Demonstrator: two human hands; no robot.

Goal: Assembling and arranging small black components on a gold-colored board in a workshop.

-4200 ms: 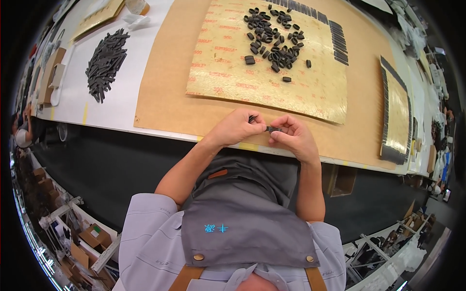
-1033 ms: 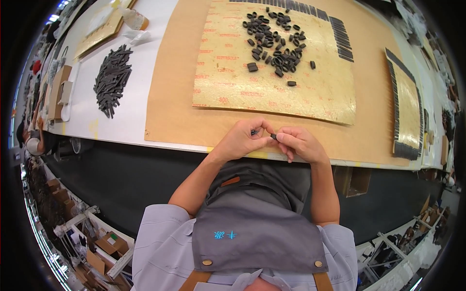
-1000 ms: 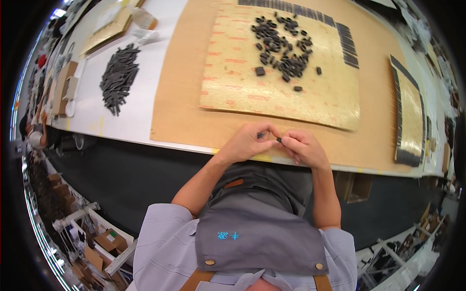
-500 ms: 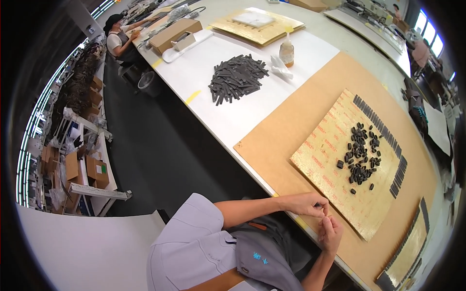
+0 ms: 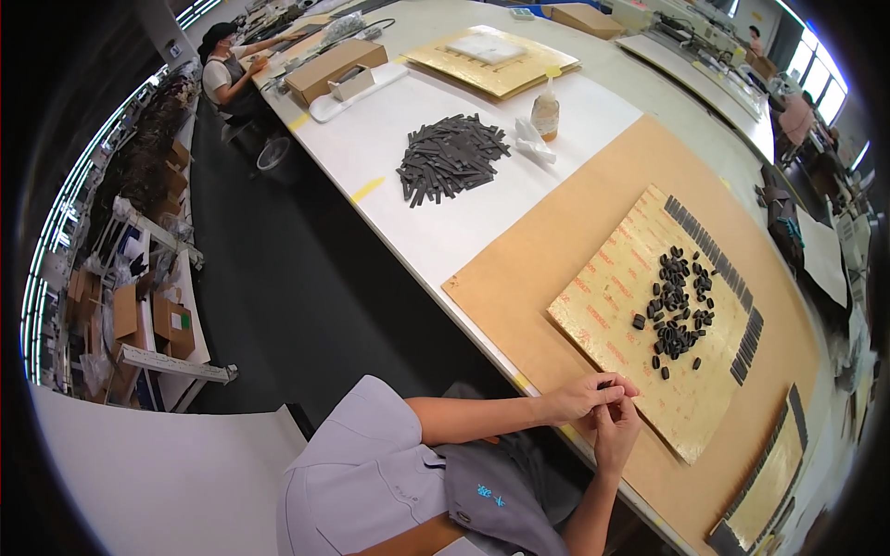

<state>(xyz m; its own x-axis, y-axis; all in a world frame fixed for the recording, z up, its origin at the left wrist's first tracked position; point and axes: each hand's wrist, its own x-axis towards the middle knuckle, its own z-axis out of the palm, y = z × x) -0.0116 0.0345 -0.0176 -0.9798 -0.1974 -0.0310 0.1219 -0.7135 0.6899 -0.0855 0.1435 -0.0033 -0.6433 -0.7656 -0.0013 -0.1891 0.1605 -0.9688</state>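
Note:
My left hand [image 5: 577, 400] and my right hand [image 5: 616, 435] meet over the near edge of the table, fingertips pinched together. A small black piece [image 5: 605, 385] peeks out between the left fingers; its full shape is hidden, and whether the right fingers grip it too is unclear. Just beyond my hands lies a yellowish board [image 5: 603, 320] with red print. On it sits a scattered heap of small black loops [image 5: 677, 338]. Flat dark strips [image 5: 714, 250] stand side by side in a row along the board's far right edge.
A pile of loose dark strips [image 5: 450, 157] lies on white paper farther left. Near it are a glue bottle [image 5: 545, 113], a crumpled tissue [image 5: 533, 142] and a cardboard box [image 5: 336, 69]. A second strip-edged board [image 5: 765, 473] lies at right. A person [image 5: 227, 79] sits at the far left.
My hands have drawn closer together, the right fingers now up against the left ones. The black piece shows at the top of the left fingers. The view has shifted slightly.

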